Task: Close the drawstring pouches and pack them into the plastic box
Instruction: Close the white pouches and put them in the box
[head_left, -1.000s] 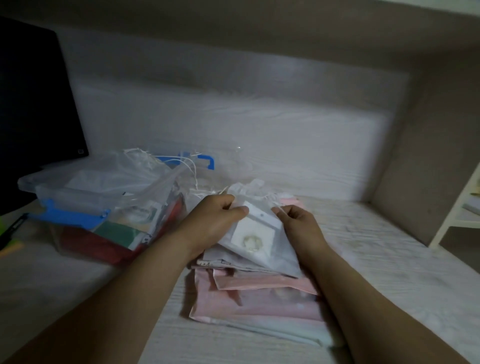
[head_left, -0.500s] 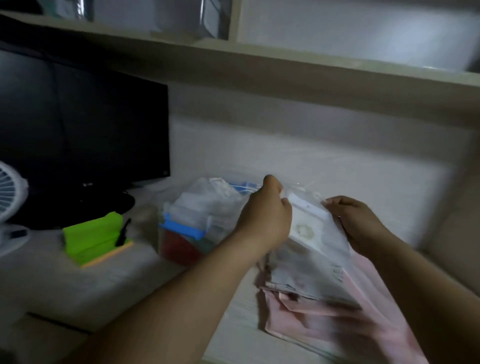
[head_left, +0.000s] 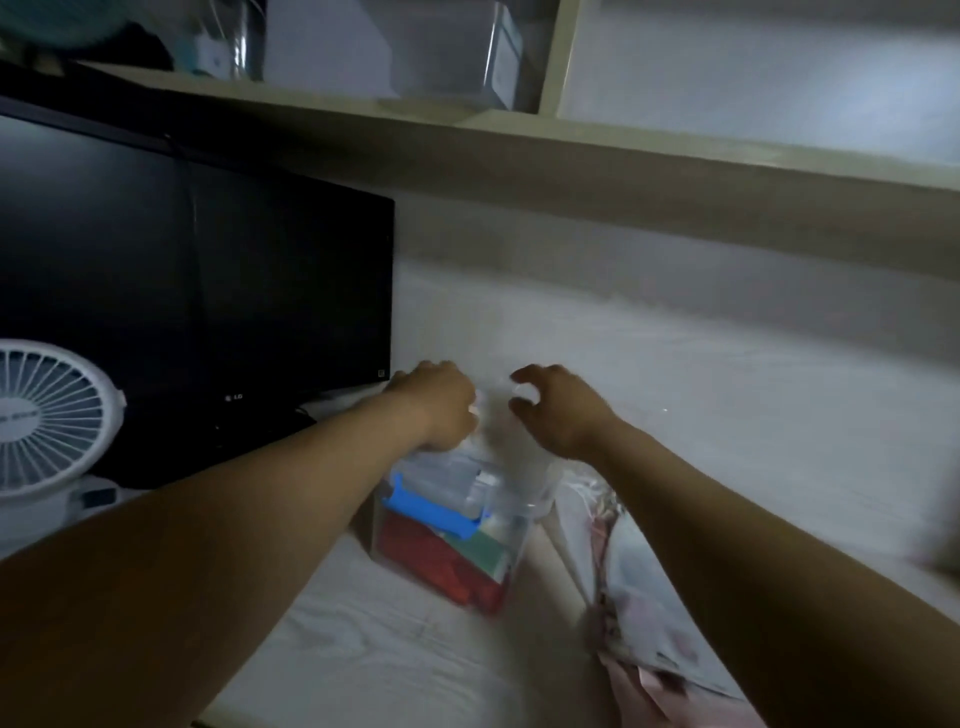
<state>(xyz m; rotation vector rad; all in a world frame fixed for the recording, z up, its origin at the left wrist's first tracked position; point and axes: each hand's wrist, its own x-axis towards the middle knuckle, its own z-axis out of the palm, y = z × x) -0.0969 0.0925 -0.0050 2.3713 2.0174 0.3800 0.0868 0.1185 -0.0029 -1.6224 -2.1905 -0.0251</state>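
My left hand (head_left: 441, 408) and my right hand (head_left: 558, 413) are raised side by side above the clear plastic box (head_left: 511, 540). Between them they hold a translucent white drawstring pouch (head_left: 491, 431), which is blurred and hard to make out. Left fingers curl round its left edge, and the right thumb and forefinger pinch its right top corner. The box has a blue latch (head_left: 431, 512) and holds red, green and clear packets. A pile of pink and white pouches (head_left: 641, 608) lies on the desk to the right of the box, partly hidden by my right forearm.
A black monitor (head_left: 208, 291) stands at the back left, close behind my left hand. A white desk fan (head_left: 49, 415) sits at the far left. A shelf (head_left: 571, 150) with containers runs overhead. The pale desk (head_left: 374, 644) extends in front of the box.
Both hands lifted the white pouch off the pile and carried it up and left over the box. The camera tilted up and left, bringing the monitor, fan and shelf into view.
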